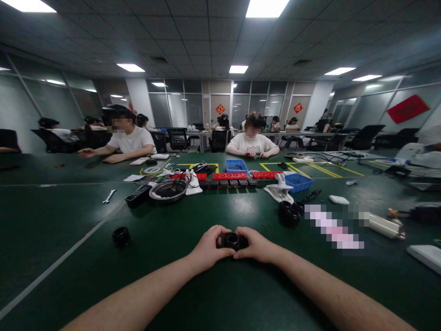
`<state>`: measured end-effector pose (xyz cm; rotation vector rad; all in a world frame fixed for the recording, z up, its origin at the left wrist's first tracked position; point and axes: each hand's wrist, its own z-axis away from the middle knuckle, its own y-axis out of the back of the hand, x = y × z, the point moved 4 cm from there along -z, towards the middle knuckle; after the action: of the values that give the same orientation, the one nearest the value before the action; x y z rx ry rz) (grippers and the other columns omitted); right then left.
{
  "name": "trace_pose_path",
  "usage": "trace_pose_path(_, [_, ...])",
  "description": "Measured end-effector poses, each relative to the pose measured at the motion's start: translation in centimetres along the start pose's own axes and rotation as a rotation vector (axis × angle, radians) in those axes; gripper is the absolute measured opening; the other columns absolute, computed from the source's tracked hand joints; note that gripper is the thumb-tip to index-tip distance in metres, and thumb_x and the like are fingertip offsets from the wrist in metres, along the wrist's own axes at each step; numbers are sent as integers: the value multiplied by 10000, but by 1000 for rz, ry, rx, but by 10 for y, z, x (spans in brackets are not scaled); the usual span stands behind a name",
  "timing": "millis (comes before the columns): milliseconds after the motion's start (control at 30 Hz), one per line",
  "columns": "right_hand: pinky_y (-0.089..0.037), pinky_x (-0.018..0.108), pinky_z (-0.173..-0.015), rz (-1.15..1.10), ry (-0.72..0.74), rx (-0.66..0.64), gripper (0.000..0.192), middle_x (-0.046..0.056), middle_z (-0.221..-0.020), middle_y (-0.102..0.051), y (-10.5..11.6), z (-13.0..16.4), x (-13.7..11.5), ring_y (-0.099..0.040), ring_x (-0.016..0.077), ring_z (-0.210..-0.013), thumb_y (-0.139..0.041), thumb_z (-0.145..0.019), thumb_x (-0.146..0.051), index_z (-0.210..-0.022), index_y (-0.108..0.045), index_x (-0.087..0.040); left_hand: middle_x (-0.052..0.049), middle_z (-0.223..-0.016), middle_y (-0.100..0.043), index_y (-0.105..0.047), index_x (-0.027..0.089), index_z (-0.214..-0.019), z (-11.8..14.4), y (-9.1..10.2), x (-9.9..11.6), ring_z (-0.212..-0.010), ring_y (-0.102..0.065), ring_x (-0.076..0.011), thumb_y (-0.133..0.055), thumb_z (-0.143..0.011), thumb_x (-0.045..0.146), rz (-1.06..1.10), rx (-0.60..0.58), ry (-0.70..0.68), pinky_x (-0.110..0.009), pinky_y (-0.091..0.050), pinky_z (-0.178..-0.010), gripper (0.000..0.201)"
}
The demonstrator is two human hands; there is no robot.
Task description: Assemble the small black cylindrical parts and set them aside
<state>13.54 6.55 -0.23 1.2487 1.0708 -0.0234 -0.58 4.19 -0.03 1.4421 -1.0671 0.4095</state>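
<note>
Both hands meet at the near middle of the bench (220,285): the left hand (207,248) and the right hand (255,245) are curled in from either side around a small black ring part (232,240), fingers closed on it, thumbs on top. The part sits between the hands, at or just above the bench top; whether it rests on the surface cannot be told.

The bench is wide and covered in dark green, with pale lines running across it and yellow lines farther back. To the left of the hands, well apart, lies another black ring (121,236). To the right and a little farther back is a cluster of black rings (290,213), just beside a white clamp (280,189). Behind those stands a blue bin (299,182), with a second blue bin (236,166) farther back. A metal bowl (168,190) sits left of centre, near a row of red and black blocks (230,179). A wrench (109,196) lies alone at the left.

Across the bench two people in white shirts (252,144) sit with arms on the top. The room is an open office with ceiling light panels, glass partitions and red decorations on the walls.
</note>
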Motion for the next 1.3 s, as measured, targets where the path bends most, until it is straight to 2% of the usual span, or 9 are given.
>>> trace_pose_path(133, [-273, 209, -495, 266, -44, 139, 402, -19, -665, -485, -4, 2, -5, -430, 119, -592, -657, -527, -474, -684, -455, -164, 10, -760, -452, -531, 173, -856, 4, -1, 5, -635, -414, -125, -666, -564, 273, -32, 62, 55, -212, -328, -541, 337])
trace_pose_path(300, [-306, 281, -614, 467, -31, 200, 439, 28, -728, -533, -3, 7, -17, -476, 178, -690, -580, -571, -563, -731, -487, -165, 4, -791, -458, -525, 174, -850, 5, 0, 8, -653, -419, -129, -660, -568, 243, -42, 89, 67, -221, -346, -566, 320])
trace_pose_path(500, [-339, 296, -733, 190, 128, -1, 547, 31, -931, -526, 4, 5, -16, -468, 189, -852, -642, -577, -455, -1030, -469, -202, 14, -751, -444, -538, 187, -901, 0, 0, 6, -658, -413, -126, -652, -595, 274, -34, -12, -16, -208, -331, -560, 338])
trace_pose_path(633, [-356, 275, -738, 72, 191, -137, 343, 14, -878, -520, 9, 2, -11, -466, 171, -837, -624, -646, -341, -935, -536, -178, 13, -750, -447, -540, 195, -941, -1, 0, 6, -655, -417, -123, -647, -611, 272, -29, -49, -49, -206, -328, -562, 355])
trace_pose_path(767, [-368, 249, -696, 6, 184, -165, 269, 4, -839, -514, 10, 1, -8, -473, 154, -789, -626, -651, -298, -872, -560, -160, 12, -755, -456, -543, 196, -937, -1, 0, 6, -653, -422, -123, -656, -602, 267, -24, -45, -54, -206, -325, -558, 361])
trace_pose_path(900, [-358, 217, -601, 15, 121, -98, 315, -16, -762, -506, 6, 0, -4, -473, 136, -709, -669, -587, -334, -809, -538, -152, 17, -728, -448, -553, 188, -909, 1, -1, 9, -639, -420, -124, -660, -589, 294, -47, -22, -44, -209, -324, -549, 354])
trace_pose_path(1067, [-307, 219, -527, 260, -6, 82, 401, -4, -704, -505, -2, 1, -5, -455, 139, -638, -656, -532, -465, -724, -480, -160, 9, -771, -476, -541, 193, -896, 6, 0, 14, -653, -438, -132, -653, -587, 257, -92, 51, 26, -224, -343, -567, 335])
trace_pose_path(1200, [-306, 262, -573, 477, -61, 200, 358, 20, -695, -524, -6, 3, -15, -468, 165, -646, -609, -580, -462, -718, -472, -162, 3, -776, -493, -530, 187, -886, 9, 0, 17, -648, -445, -138, -629, -610, 248, -131, 99, 46, -240, -351, -581, 299])
trace_pose_path(1300, [-314, 311, -645, 528, -52, 219, 414, 43, -726, -531, -6, 5, -18, -475, 201, -709, -578, -583, -533, -733, -486, -158, -2, -783, -493, -526, 183, -897, 9, 1, 17, -655, -448, -142, -622, -616, 251, -141, 101, 44, -247, -358, -588, 305])
